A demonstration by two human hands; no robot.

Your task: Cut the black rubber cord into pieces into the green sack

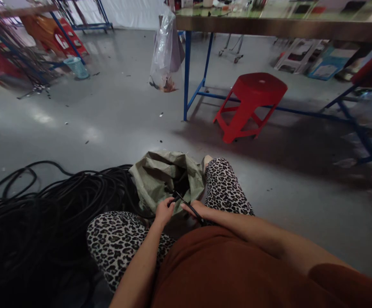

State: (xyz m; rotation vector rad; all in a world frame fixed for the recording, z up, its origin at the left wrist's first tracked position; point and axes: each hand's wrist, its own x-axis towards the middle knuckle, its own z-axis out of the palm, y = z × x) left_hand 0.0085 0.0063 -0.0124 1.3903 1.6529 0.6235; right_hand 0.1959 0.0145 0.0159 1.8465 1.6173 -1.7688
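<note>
My left hand (pixel 164 211) is closed on a black cord (pixel 173 200), whose end points toward the open sack. In my right hand (pixel 196 208) is a pair of scissors (pixel 189 207) with black handles, its blades reaching up and left to the cord. Whether the blades touch the cord I cannot tell. Just beyond both hands, between my knees, stands a grey-green woven sack (pixel 154 171) with its mouth open. Dark pieces lie inside it, too shadowed to make out. To the left a large heap of black cord (pixel 77 192) is piled in loops on the floor.
A red plastic stool (pixel 259 85) stands by a blue-legged worktable (pixel 269 26). From the table's corner hangs a clear plastic bag (pixel 163 51). Further back at left is a light blue basket (pixel 77 67). Small scraps dot the grey floor (pixel 115 115).
</note>
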